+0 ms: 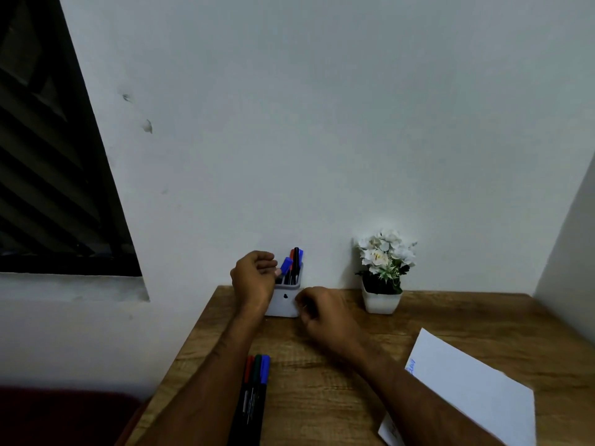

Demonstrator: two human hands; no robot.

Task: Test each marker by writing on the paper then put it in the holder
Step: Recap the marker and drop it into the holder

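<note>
Pinching a blue-capped marker (pixel 285 266) at its cap, the left hand (pixel 254 278) is hovering over the white holder (pixel 285 300), fingers curled, with the marker's barrel leaning down into the holder's mouth. Standing in the holder behind it are a black marker (pixel 296 263), a red one (pixel 291 259) and another blue one (pixel 300 254). The right hand (pixel 325 317) is sitting just right of the holder with fingers curled; whether it is touching the holder's side or gripping anything is hard to tell. A dark mark is showing on the holder's front, too small to read. Nearer than the holder, three markers (pixel 254 381) with red, green and blue caps are lying side by side on the wooden table (pixel 322 397), their white label print unreadable and their ends cut off by the frame. Right of the holder a white pot of flowers (pixel 383 275) is standing. Farther right and nearer, the paper (pixel 467 391) is lying with blue scribble at its left edge, illegible.
</note>
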